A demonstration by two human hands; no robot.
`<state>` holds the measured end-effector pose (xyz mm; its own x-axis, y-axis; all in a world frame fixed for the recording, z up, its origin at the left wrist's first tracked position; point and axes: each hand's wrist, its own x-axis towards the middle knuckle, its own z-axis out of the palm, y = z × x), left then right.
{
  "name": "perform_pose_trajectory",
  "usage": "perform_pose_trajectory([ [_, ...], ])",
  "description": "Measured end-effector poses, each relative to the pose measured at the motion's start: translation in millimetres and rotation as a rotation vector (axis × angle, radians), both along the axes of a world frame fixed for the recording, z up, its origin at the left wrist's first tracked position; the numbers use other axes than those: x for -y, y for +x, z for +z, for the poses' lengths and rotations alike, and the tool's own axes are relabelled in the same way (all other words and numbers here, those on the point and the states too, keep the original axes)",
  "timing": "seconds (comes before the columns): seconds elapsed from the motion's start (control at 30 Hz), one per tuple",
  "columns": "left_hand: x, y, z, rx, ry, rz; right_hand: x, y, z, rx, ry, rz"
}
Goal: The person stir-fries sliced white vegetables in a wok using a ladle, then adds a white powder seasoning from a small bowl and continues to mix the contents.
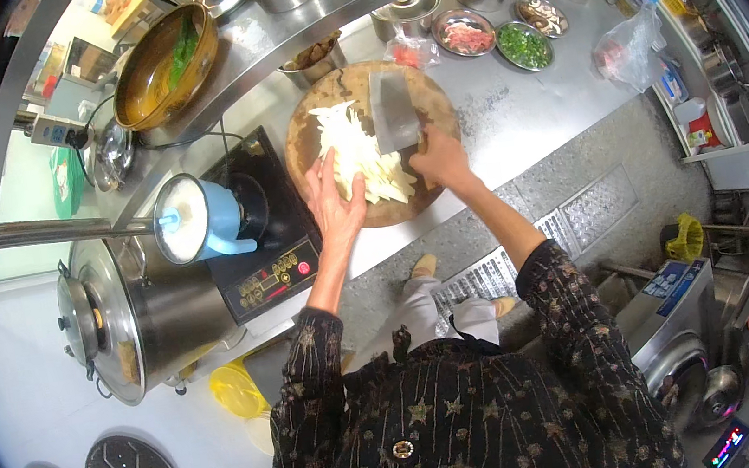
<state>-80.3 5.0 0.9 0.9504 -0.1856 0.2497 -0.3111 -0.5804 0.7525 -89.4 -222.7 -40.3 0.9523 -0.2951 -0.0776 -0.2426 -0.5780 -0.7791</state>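
Note:
A round wooden chopping board (299, 125) bears a heap of pale vegetable strips (365, 158). My left hand (337, 200) rests against the near left side of the heap, fingers spread and fingertips touching the strips. In my right hand (441, 157) is the handle of a Chinese cleaver (393, 111). Its broad blade lies over the right part of the board, beside the strips, with the flat side facing up. The fingers wrapped around the handle hide most of it.
Left of the board, a blue-handled pot (221, 214) stands by an induction cooker (274, 274). Bowls of sliced meat (468, 37), chopped green onion (524, 47) and sliced mushrooms (543, 15) sit behind right. A steel shelf (347, 9) crosses above the counter's back.

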Motion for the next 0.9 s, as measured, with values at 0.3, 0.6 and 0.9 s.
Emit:
perform_pose_trajectory([
  [0.3,37.2,5.4,-38.9,0.18,0.172,-0.04,16.8,-127.9,15.5,-0.08,0.319,-0.206],
  [0.6,59.0,-1.1,-23.7,0.052,0.384,0.002,-49.4,-158.0,5.2,-0.233,0.776,-0.287],
  [0.9,68.4,7.3,-40.8,0.248,0.245,0.118,-69.3,-103.8,16.6,-0.237,0.773,-0.06],
])
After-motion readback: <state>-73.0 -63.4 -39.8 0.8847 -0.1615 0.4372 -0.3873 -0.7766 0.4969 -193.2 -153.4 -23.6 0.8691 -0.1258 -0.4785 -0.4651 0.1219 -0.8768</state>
